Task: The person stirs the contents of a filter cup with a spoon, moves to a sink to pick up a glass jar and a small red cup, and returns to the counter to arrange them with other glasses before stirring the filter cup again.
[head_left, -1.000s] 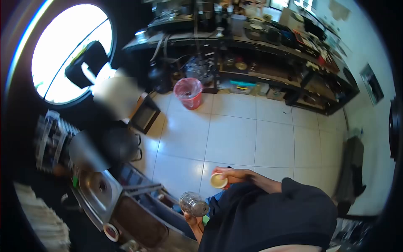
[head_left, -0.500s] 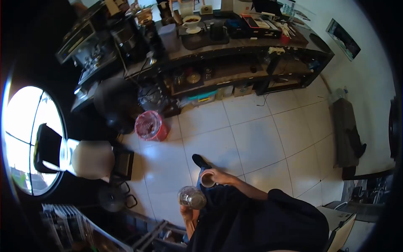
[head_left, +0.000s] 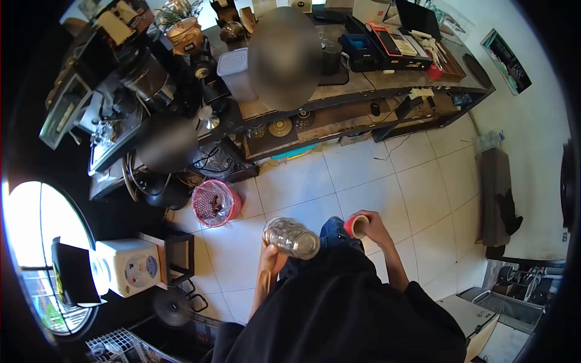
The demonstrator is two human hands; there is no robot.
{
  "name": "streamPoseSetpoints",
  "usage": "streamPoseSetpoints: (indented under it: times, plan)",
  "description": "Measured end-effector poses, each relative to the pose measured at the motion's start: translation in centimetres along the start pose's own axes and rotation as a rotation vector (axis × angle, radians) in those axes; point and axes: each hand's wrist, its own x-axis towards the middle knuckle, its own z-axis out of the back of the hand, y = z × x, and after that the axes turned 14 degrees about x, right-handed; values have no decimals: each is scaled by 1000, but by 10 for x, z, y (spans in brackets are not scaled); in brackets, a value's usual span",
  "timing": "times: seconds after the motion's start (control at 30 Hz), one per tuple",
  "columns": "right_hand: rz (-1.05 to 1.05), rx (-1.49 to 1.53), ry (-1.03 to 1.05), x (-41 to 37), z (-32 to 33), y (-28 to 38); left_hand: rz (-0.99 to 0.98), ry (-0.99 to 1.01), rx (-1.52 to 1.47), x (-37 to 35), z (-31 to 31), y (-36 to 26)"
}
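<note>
A clear glass jar [head_left: 292,236] lies tilted in my left hand [head_left: 270,253], its round end towards the right. My left fingers wrap round its lower left side. My right hand [head_left: 376,228] is closed on a red cup [head_left: 357,226] with a pale inside, its mouth facing right and up. Both things are held in front of my body over the tiled floor, apart from each other. Whether the cup or the jar holds anything is too unclear to tell.
A long counter [head_left: 339,100] with shelves runs across the front. Left of me stand a lined red bin [head_left: 212,203] and a white water dispenser [head_left: 128,266]. At right is a grey bench [head_left: 493,193]; a white appliance [head_left: 463,323] stands behind it, nearer me.
The view has turned and come nearer the counter. The cup has moved right, away from the jar, and its red outside now shows. The jar is tilted more sideways. Both stay held.
</note>
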Motion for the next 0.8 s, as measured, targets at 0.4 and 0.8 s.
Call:
streamPoseSetpoints:
  times: [0.4, 0.8]
  plan:
    - [148, 92, -98, 204, 140, 114, 92, 22, 20, 210, -65, 24]
    - [507, -619, 144, 585, 212, 324, 25, -102, -73, 327, -136, 21]
